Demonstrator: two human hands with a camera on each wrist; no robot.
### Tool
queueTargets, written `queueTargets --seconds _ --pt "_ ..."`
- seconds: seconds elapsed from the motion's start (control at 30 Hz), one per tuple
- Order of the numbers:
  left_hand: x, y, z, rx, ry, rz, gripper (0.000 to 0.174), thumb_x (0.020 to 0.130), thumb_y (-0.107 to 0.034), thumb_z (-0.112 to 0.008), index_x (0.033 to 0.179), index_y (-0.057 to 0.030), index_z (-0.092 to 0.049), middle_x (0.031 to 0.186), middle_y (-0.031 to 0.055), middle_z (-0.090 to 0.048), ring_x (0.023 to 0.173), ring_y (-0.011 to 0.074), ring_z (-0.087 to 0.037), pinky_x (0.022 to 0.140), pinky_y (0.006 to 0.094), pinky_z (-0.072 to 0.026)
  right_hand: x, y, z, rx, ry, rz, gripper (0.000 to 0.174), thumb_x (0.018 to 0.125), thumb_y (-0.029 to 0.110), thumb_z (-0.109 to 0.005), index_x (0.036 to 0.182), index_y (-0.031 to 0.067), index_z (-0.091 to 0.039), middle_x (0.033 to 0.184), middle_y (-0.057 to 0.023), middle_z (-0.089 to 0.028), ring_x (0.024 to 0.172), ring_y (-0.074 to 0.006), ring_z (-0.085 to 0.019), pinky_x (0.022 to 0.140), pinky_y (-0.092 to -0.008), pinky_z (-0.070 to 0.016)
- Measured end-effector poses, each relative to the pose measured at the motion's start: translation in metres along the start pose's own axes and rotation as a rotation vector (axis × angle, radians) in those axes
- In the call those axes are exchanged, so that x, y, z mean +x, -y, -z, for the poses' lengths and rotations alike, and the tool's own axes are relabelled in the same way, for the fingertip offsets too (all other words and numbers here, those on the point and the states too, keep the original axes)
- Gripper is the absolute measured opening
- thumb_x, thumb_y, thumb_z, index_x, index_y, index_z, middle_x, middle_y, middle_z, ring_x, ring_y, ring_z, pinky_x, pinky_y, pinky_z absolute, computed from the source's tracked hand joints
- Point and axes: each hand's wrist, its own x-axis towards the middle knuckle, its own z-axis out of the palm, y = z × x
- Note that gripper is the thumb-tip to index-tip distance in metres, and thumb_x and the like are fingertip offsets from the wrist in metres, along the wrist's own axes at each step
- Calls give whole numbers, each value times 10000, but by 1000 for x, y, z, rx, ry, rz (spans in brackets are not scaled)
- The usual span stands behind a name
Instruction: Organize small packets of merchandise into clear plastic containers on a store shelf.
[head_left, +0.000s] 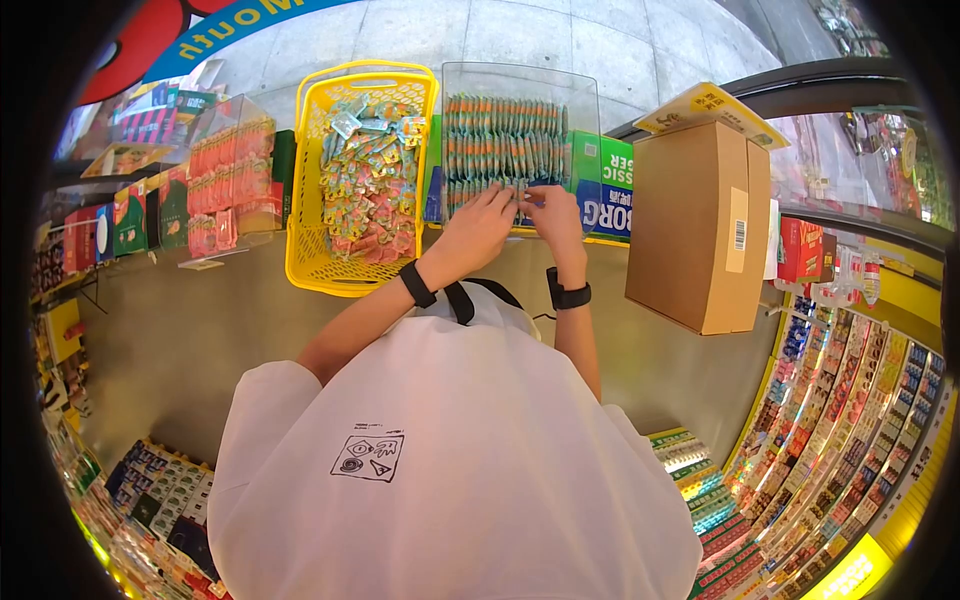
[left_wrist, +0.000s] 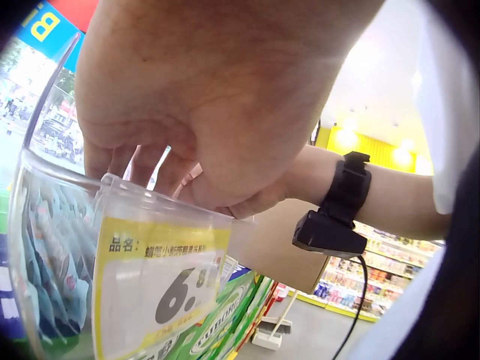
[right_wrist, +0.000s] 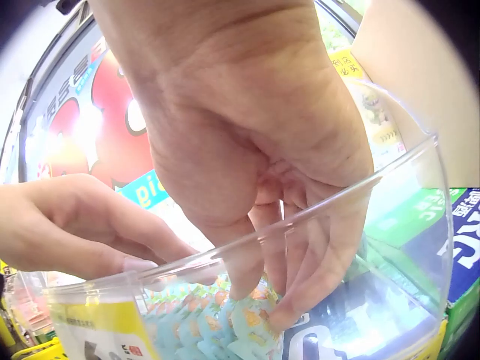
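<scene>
At top ctr of frame, R hand point(head_left: 552, 213) pinched pkt point(right_wrist: 251, 324) in bin point(head_left: 520, 82), L hand point(head_left: 480, 230) grip unclear; row-tidying prob. underway, next move needed gentle, even spacing.

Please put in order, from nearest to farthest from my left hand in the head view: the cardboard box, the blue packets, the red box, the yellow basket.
From your left hand:
1. Blue packets, right at the fingers
2. Yellow basket, close on the left
3. Cardboard box, to the right, past the right hand
4. Red box, farther right
</scene>
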Motion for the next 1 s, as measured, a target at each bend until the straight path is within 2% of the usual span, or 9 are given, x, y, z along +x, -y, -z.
queueTargets --seconds 0.3,0.37,0.4,0.47,0.53,0.7,0.87,0.9,1.0 --pt "-2 -3 16 -66 -59 2 377 851 -21 -622 1220 53 -616 1321 185 -595 1270 360 -558 1069 428 -496 -8 20 9 -61 -93 -7 249 854 177 -769 1052 26 -766 946 -184 -756 880 -361 -735 780 -430 -579" --pt "-3 -7 27 -117 -69 13 319 843 -25 -632 1157 37 -635 1165 159 -608 1133 340 -590 965 416 -530 -11 30 12 -51 -122 8 232 866 182 -757 1038 27 -762 921 -184 -752 863 -365 -731 757 -434 -573" --pt "-4 -8 31 -118 -67 18 319 843 -25 -632 1157 37 -635 1165 159 -608 1133 340 -590 965 416 -530 -12 38 15 -22 -115 25 204 876 188 -748 1003 29 -753 870 -185 -740 818 -370 -721 717 -437 -560" --pt "-6 -8 39 -146 -169 -30 207 828 -23 -653 1032 9 -635 1000 127 -572 968 308 -584 832 408 -531 -17 55 21 10 -102 40 182 886 194 -740 968 32 -744 819 -186 -727 772 -375 -711 678 -441 -546" --pt "-9 -9 49 -166 -214 -26 169 822 -31 -668 981 -4 -620 949 118 -560 918 301 -579 791 406 -522 -23 75 24 2 -124 99 143 895 181 -728 896 39 -712 707 -170 -681 662 -364 -674 592 -428 -502" --pt "-36 12 67 -166 -296 -34 155 807 -60 -703 901 -31 -584 832 102 -534 798 290 -564 696 403 -497 -39 134 22 84 -95 196 118 913 160 -702 879 48 -685 616 -141 -620 576 -337 -630 542 -403 -467" --pt "-78 62 84 -105 -286 99 131 821 -80 -696 856 -40 -577 795 103 -551 788 299 -585 638 417 -499 -45 175 -26 191 16 292 113 922 157 -684 902 47 -665 645 -144 -623 607 -341 -636 549 -420 -465" --pt "-87 74 81 -170 -224 205 150 821 -91 -701 888 -14 -591 828 146 -554 827 358 -580 703 458 -483 -43 178 -45 185 34 332 116 924 161 -674 905 47 -663 677 -152 -635 643 -345 -649 555 -431 -472" --pt "-121 117 62 -219 -274 362 123 868 -110 -666 865 -10 -596 845 170 -588 847 384 -599 723 501 -502 -32 192 -91 87 69 417 131 942 163 -627 931 35 -653 758 -170 -659 746 -361 -676 615 -474 -514"
